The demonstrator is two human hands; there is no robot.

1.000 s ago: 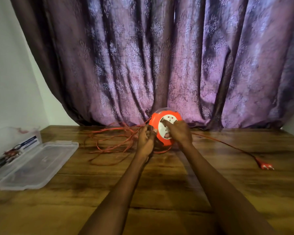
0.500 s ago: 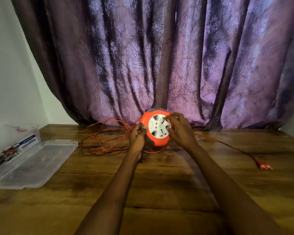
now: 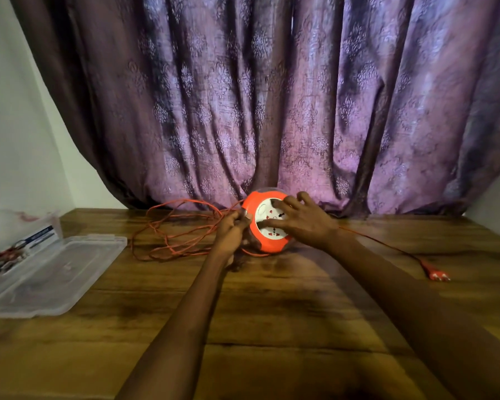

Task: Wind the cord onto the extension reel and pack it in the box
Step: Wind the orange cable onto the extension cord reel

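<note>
Head view: right hand (image 3: pixel 300 223) lies open on the reel (image 3: pixel 267 223), presumably to turn it; left hand (image 3: pixel 233 229) pinches the cord (image 3: pixel 173 235), probably guiding it in.

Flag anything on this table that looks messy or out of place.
The orange cord lies in a loose tangle left of the reel, mostly unwound. Its plug trails far to the right. Nothing looks damaged or spilled.

Purple curtain (image 3: pixel 272 96) — wooden table (image 3: pixel 272 313)
</note>
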